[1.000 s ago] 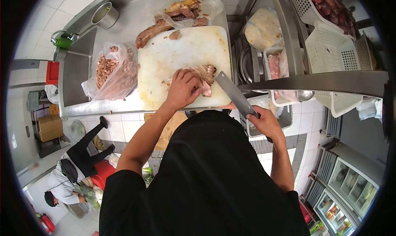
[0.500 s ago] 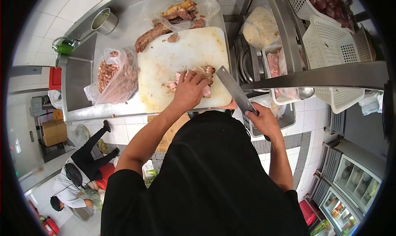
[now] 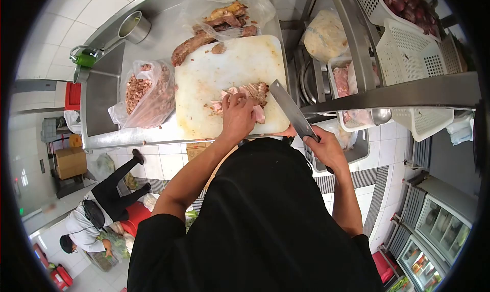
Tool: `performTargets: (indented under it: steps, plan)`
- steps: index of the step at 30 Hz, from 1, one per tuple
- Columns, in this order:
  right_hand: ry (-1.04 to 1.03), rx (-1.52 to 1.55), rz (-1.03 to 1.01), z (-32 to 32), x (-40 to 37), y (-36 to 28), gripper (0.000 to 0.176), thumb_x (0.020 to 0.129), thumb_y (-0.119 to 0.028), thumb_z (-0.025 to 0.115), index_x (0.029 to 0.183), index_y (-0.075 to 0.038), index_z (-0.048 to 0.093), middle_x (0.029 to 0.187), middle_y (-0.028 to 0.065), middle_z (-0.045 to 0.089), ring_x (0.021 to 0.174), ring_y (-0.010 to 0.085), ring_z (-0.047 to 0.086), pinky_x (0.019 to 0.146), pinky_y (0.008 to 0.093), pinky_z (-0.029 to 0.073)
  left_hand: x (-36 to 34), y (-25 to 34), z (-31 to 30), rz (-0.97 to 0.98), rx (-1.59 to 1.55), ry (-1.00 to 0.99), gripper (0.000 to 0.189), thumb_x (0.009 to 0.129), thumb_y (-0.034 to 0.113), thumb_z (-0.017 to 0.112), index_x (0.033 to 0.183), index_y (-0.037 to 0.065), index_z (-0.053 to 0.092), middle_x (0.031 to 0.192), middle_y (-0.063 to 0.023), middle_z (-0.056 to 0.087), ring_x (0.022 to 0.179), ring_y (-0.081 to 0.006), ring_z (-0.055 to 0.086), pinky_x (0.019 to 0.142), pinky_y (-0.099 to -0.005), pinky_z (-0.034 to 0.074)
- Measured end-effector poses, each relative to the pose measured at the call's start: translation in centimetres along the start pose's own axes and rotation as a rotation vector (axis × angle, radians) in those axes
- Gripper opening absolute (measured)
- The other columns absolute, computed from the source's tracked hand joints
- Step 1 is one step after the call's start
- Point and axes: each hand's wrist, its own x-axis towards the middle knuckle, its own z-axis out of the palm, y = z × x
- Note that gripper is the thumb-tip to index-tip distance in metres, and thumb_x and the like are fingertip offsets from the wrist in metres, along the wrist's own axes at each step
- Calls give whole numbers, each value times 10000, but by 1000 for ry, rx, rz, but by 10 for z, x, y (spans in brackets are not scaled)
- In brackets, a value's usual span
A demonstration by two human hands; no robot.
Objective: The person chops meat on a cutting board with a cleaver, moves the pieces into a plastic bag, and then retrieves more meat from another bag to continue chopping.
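Observation:
On the white cutting board (image 3: 199,87) lies sliced meat (image 3: 258,91). My left hand (image 3: 238,119) rests on its near side, fingers bent over the slices; whether it grips any is hidden. My right hand (image 3: 326,148) is wrapped round the handle of a cleaver (image 3: 291,108), whose blade tip reaches the board's right edge, beside the meat. Further back on the board sits a small meat piece (image 3: 218,48). A long strip of meat (image 3: 191,48) and more meat in a clear bag (image 3: 224,16) are at the board's far edge. A bag of diced meat (image 3: 140,90) stands left of the board.
A metal pot (image 3: 135,27) stands at the back left of the steel counter. On the right, a metal rail (image 3: 388,96) passes near white baskets (image 3: 406,47) and a tray of meat (image 3: 341,80). Another person (image 3: 84,223) bends over greens at the lower left.
The view has shifted slightly, so the board and counter appear a little further right. My left hand has drawn slightly back toward the near side of the meat. The cleaver stays beside the slices.

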Motion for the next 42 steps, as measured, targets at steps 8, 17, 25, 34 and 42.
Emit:
performTargets:
  steps: [8, 17, 25, 34, 42]
  plan:
    - [4, 33, -15, 2, 3, 5, 375, 928, -274, 709, 1242, -69, 707, 791, 159, 698, 694, 267, 631, 707, 387, 506, 9, 7, -13, 140, 155, -113, 390, 830, 100, 691, 1200, 211, 738, 1095, -108, 637, 1245, -344, 542, 1162, -640, 300]
    - [18, 17, -33, 3, 5, 7, 380, 928, -281, 708, 1243, -68, 706, 765, 167, 678, 683, 274, 621, 703, 394, 500, 15, 4, -18, 167, 205, -265, 329, 878, 107, 640, 1173, 216, 736, 1188, -136, 582, 1272, -380, 504, 1174, -646, 298]
    - [27, 30, -102, 5, 8, 12, 313, 969, -211, 689, 1235, -46, 699, 661, -11, 541, 558, 76, 488, 518, 295, 403, 23, 10, -27, 125, 195, -357, 234, 846, 178, 721, 1069, 190, 788, 1188, -119, 628, 1265, -349, 536, 1146, -628, 344]
    - [26, 30, -32, -2, 0, 4, 364, 930, -279, 707, 1214, -52, 709, 732, 149, 653, 651, 237, 577, 656, 389, 473, 87, -42, -81, -259, -499, -287, 244, 950, 96, 671, 1163, 7, 749, 1061, -149, 769, 967, -231, 727, 882, -362, 559]
    - [-133, 28, -7, -1, -3, 6, 322, 933, -284, 698, 1148, -45, 708, 701, 113, 613, 643, 205, 561, 631, 375, 454, 81, -61, -80, -60, -270, -468, 237, 945, 112, 626, 1130, 54, 761, 1108, -179, 735, 1020, -371, 698, 932, -427, 540]
